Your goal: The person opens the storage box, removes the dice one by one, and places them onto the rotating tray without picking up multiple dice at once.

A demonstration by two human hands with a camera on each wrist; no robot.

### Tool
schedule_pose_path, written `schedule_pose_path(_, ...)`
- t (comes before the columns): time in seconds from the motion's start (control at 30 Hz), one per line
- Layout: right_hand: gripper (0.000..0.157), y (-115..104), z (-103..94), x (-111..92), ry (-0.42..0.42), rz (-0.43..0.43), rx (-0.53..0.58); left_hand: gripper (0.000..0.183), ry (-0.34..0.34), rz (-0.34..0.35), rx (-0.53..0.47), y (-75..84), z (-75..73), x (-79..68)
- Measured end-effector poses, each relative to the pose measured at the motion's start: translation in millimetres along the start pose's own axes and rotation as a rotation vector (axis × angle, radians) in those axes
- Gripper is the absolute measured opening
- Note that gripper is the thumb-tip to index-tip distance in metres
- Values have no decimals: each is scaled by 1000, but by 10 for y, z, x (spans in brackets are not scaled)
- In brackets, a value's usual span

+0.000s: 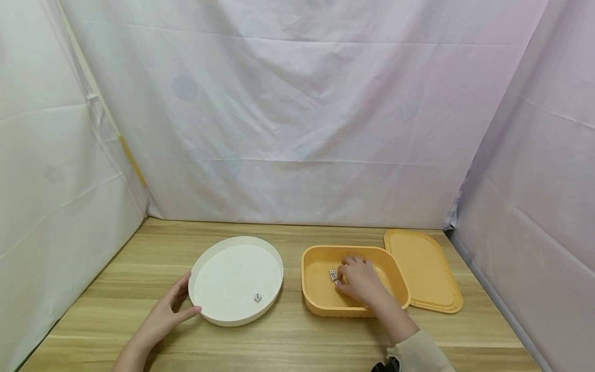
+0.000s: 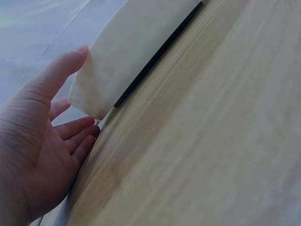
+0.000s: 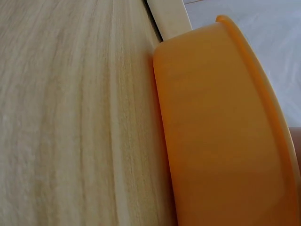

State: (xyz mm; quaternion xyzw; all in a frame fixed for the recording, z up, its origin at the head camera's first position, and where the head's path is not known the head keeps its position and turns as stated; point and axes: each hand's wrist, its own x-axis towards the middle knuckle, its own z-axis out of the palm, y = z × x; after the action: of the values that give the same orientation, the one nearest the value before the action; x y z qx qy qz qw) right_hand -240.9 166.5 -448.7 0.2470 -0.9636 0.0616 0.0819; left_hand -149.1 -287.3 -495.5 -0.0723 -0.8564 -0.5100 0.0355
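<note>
A round white tray [image 1: 234, 279] lies on the table at left in the head view, with one white die [image 1: 257, 297] on its floor near the front right. My left hand [image 1: 165, 312] rests against the tray's left side, its thumb and fingers spread along the wall. To the right stands an orange rectangular box [image 1: 321, 311]. Inside it are small white dice [image 1: 332, 276], three of them visible. My right hand [image 1: 361, 280] reaches into the box with fingers bent downward and thumb apart, beside the dice. Its palm side is hidden, and the right wrist view shows mainly the box's outer wall [image 3: 221, 127].
An orange lid [image 1: 425, 271] lies flat to the right of the box, partly behind its rim. Wood-grain table [image 1: 279, 346] shows between the tray and the box and in front of them. White cloth [image 1: 297, 129] hangs at the back and both sides.
</note>
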Motion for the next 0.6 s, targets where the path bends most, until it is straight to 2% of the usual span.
schedule_pose_path(0.6,18,-12,-23,-2,-16,6,12,88,-5,-15,9,3,-16,-17)
